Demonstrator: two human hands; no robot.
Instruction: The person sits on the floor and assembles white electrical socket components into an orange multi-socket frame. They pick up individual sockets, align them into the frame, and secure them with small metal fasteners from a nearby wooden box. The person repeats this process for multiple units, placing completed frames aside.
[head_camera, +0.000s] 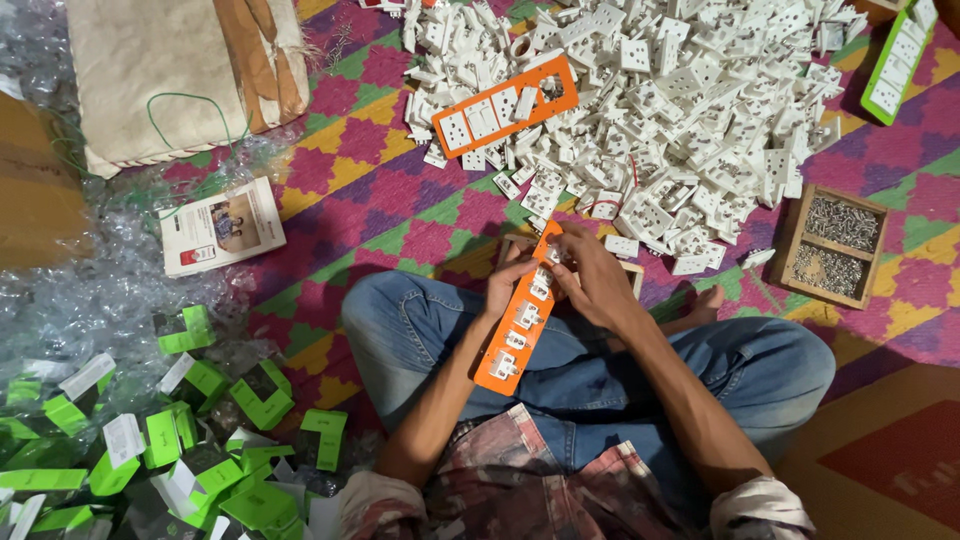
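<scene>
I sit cross-legged on a patterned mat and hold a long orange strip frame (517, 322) over my lap, with white socket modules set in its openings. My left hand (507, 279) grips the strip's left edge near its upper half. My right hand (588, 272) covers the strip's top end, fingers pressing on a white socket piece there. The strip's top is partly hidden by my fingers.
A large heap of white socket modules (680, 100) lies ahead, with another orange frame (505, 105) on it. A wooden box of screws (832, 245) sits at right. Green and white packaging pieces (190, 440) and clear plastic wrap litter the left. A cloth sack (170, 70) lies at top left.
</scene>
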